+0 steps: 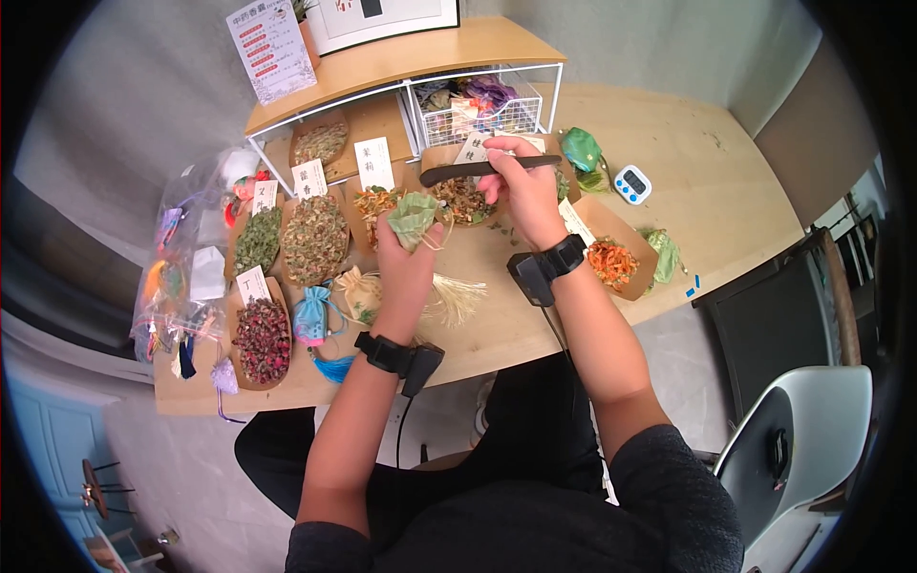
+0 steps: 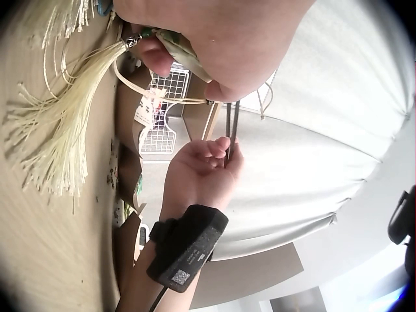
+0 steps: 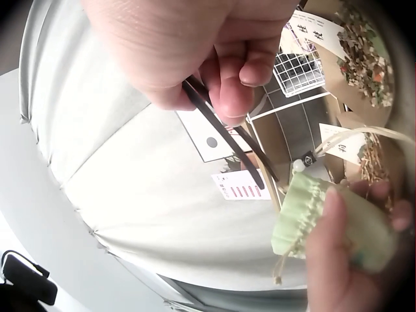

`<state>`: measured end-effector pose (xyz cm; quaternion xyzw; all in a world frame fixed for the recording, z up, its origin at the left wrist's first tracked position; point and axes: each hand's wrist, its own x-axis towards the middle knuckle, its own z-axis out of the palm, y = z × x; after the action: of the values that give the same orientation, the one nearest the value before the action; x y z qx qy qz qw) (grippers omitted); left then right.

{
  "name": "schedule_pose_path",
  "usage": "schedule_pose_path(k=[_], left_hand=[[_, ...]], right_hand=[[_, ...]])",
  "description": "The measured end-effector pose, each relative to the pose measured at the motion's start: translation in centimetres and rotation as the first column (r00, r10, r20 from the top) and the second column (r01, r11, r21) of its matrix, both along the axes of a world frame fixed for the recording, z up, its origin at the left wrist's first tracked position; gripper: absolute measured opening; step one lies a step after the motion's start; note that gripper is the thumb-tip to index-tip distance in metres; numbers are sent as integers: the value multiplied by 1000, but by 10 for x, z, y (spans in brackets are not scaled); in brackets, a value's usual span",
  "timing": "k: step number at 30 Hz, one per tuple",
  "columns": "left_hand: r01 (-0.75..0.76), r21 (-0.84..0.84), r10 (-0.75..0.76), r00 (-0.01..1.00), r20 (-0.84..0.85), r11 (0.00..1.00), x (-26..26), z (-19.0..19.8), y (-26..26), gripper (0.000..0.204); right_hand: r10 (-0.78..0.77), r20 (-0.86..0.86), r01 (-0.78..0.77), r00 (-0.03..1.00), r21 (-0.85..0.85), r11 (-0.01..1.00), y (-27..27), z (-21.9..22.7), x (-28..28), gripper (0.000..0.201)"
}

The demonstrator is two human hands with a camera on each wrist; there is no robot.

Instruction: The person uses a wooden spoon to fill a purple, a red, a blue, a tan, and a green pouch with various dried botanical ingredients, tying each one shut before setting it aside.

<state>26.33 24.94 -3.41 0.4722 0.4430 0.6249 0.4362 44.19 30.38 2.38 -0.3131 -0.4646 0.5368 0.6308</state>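
Observation:
My left hand (image 1: 405, 272) grips a pale green drawstring pouch (image 1: 413, 216), its gathered mouth upward and a beige cord looping off it. A cream tassel (image 2: 71, 123) hangs by this hand in the left wrist view. Up and to the right, my right hand (image 1: 531, 196) pinches long dark tweezers (image 1: 457, 174) between thumb and fingers. Their two tips (image 3: 259, 179) point toward the pouch's side, slightly apart with nothing between them. Below the tweezers lies a brown tray of mixed dried herbs (image 1: 466, 202), with a tray of orange-yellow dried flowers (image 1: 374, 202) beside it.
Several labelled herb trays line the table, including dried rosebuds (image 1: 261, 344) and orange petals (image 1: 611, 263). A blue pouch (image 1: 312, 317) and a beige pouch (image 1: 359, 294) lie near the left forearm. A wooden shelf (image 1: 401, 59) with a wire basket (image 1: 478, 122) stands behind; a timer (image 1: 632, 184) is right.

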Motion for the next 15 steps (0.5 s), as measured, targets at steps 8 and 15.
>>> schedule_pose_path(k=[8,15], left_hand=[[-14,-12,14,1000,-11,1000,0,-1,-1,43],[-21,40,22,1000,-20,999,-1,-10,4,46]], right_hand=[[-247,107,249,963,-4,968,19,-17,6,16],[-452,610,401,651,229,887,32,-42,4,19]])
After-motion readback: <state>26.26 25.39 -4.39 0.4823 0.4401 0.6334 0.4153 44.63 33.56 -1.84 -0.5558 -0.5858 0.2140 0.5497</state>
